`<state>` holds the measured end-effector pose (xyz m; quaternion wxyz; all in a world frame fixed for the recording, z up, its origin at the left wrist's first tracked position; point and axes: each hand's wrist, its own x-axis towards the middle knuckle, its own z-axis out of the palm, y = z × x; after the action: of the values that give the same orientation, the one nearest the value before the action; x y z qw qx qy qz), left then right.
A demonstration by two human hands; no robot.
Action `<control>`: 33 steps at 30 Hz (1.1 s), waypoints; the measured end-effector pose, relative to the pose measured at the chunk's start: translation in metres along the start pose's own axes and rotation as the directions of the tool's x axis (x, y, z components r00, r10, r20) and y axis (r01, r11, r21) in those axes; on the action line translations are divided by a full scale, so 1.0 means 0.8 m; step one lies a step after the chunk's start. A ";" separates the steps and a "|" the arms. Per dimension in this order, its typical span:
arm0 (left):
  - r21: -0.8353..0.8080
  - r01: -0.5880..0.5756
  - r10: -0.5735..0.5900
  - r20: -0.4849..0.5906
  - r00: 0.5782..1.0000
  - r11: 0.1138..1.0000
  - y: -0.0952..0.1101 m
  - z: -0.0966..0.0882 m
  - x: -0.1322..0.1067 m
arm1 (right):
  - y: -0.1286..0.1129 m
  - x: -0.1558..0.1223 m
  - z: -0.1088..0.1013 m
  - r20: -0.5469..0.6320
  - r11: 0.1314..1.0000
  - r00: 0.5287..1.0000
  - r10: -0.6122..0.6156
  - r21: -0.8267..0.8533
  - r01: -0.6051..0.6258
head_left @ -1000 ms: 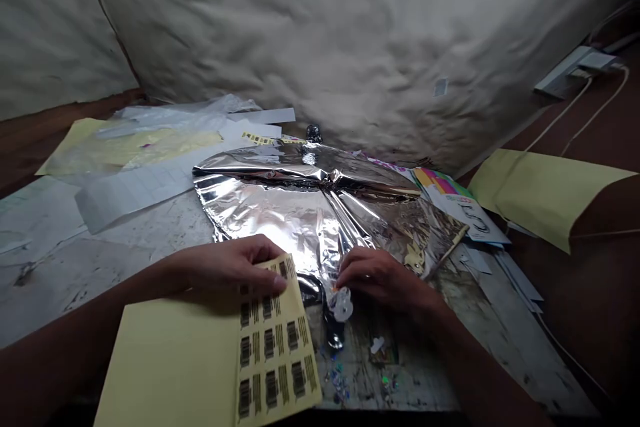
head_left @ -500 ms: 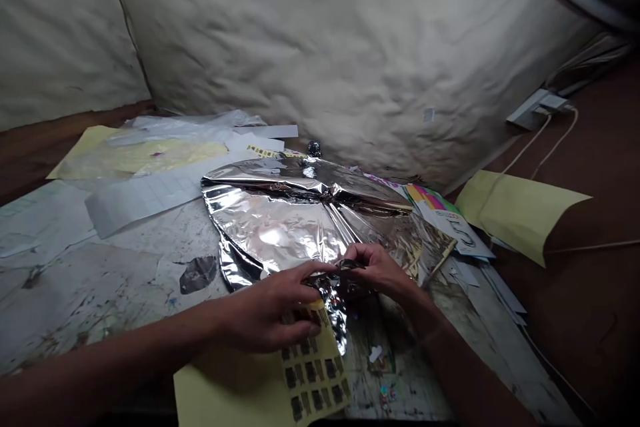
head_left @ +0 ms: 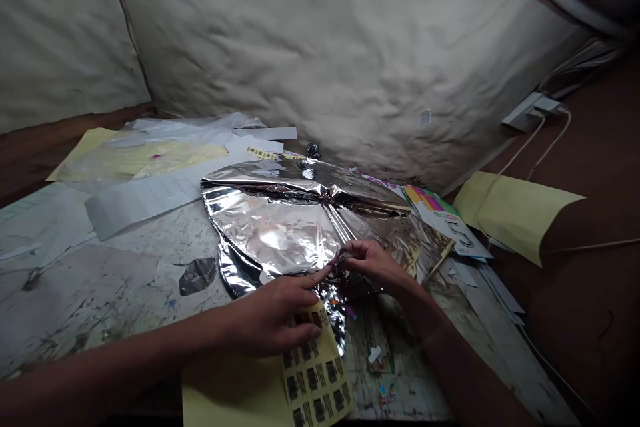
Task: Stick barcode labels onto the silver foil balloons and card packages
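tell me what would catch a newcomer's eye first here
The crumpled silver foil sheet in the middle of the scene stands out first, pinched at its lower edge by the right hand. Below it, the left hand lies over a yellow sheet of barcode labels, and a cream padded backdrop fills the top.

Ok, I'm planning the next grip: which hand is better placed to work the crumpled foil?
Probably the right hand: its fingers pinch the foil at the crumple, while the left hand sits over the label sheet, only its index finger reaching out.
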<state>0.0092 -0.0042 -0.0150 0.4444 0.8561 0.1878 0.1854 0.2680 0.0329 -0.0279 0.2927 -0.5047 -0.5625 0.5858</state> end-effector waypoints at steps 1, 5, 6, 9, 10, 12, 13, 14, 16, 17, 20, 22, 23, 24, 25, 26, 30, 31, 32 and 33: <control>0.001 0.006 -0.006 0.005 1.000 1.000 0.000 0.000 0.000 | 0.000 -0.001 0.003 -0.024 1.000 1.000 -0.001 0.000 0.001; 0.001 0.004 -0.004 -0.006 1.000 1.000 -0.001 0.003 -0.001 | -0.003 -0.005 0.011 -0.064 1.000 0.998 0.001 -0.002 -0.001; 0.000 0.006 -0.006 -0.007 1.000 1.000 -0.001 0.004 -0.001 | -0.003 -0.005 0.012 -0.052 1.000 0.999 0.014 -0.011 -0.014; -0.017 0.012 -0.013 -0.010 1.000 1.000 -0.002 0.005 0.000 | -0.002 -0.006 0.012 -0.006 0.999 0.999 0.052 0.003 -0.052; -0.027 0.012 -0.012 -0.011 1.000 1.000 -0.002 0.005 0.000 | -0.001 -0.006 0.011 0.010 0.998 0.998 0.059 0.022 -0.059; -0.048 0.013 -0.014 -0.010 1.000 0.999 -0.002 0.004 0.001 | 0.000 -0.005 0.008 0.035 0.997 0.997 0.067 0.047 -0.069; -0.053 0.018 -0.018 -0.006 1.000 0.998 -0.002 0.003 0.002 | 0.000 -0.004 0.007 0.047 0.997 0.997 0.066 0.042 -0.068; -0.055 0.028 -0.028 0.008 1.000 0.998 -0.002 0.002 0.002 | -0.001 -0.004 0.005 0.058 0.997 0.996 0.069 0.026 -0.070; -0.047 0.061 -0.059 0.056 0.997 0.997 -0.002 0.000 0.003 | -0.002 -0.004 0.002 0.050 0.997 0.996 0.072 -0.009 -0.071; -0.039 0.082 -0.079 0.080 0.994 0.996 -0.003 0.000 0.003 | -0.003 -0.004 0.001 0.034 0.997 0.997 0.070 -0.028 -0.069; -0.037 0.127 -0.122 0.120 0.985 0.991 -0.003 -0.001 0.004 | -0.010 0.000 -0.002 -0.039 0.993 0.998 0.046 -0.110 -0.050; -0.059 0.126 -0.118 0.120 0.986 0.990 -0.003 -0.001 0.004 | -0.024 0.010 -0.007 -0.067 0.976 0.998 -0.016 -0.216 0.001; -0.072 0.120 -0.111 0.120 0.986 0.990 -0.004 -0.001 0.004 | -0.035 0.019 -0.011 -0.073 0.959 0.995 -0.066 -0.281 0.043; -0.082 0.115 -0.105 0.120 0.987 0.990 -0.004 -0.001 0.004 | -0.050 0.031 -0.016 -0.077 0.933 0.989 -0.123 -0.350 0.089; -0.089 0.115 -0.104 0.120 0.987 0.989 -0.004 -0.001 0.004 | -0.067 0.047 -0.023 -0.076 0.897 0.981 -0.181 -0.423 0.132; -0.097 0.121 -0.108 0.127 0.986 0.988 -0.004 -0.002 0.003 | -0.086 0.065 -0.031 -0.091 0.851 0.967 -0.236 -0.499 0.161; -0.109 0.152 -0.134 0.161 0.978 0.982 -0.007 -0.002 0.003 | -0.165 0.160 -0.066 -0.290 0.705 0.902 -0.319 -0.709 0.022; -0.102 0.145 -0.129 0.152 0.980 0.984 -0.008 -0.002 0.002 | -0.179 0.184 -0.072 -0.337 0.688 0.877 -0.344 -0.726 -0.009; -0.088 0.132 -0.119 0.135 0.984 0.987 -0.009 -0.001 0.002 | -0.190 0.207 -0.076 -0.382 0.671 0.844 -0.377 -0.741 -0.036; -0.068 0.116 -0.108 0.114 0.988 0.991 -0.011 0.000 0.001 | -0.196 0.228 -0.077 -0.416 0.658 0.813 -0.407 -0.751 -0.055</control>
<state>0.0084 0.0010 -0.0219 0.4954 0.8359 0.2038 0.1197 0.2315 0.2523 0.0827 0.2722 -0.6648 -0.6877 0.1054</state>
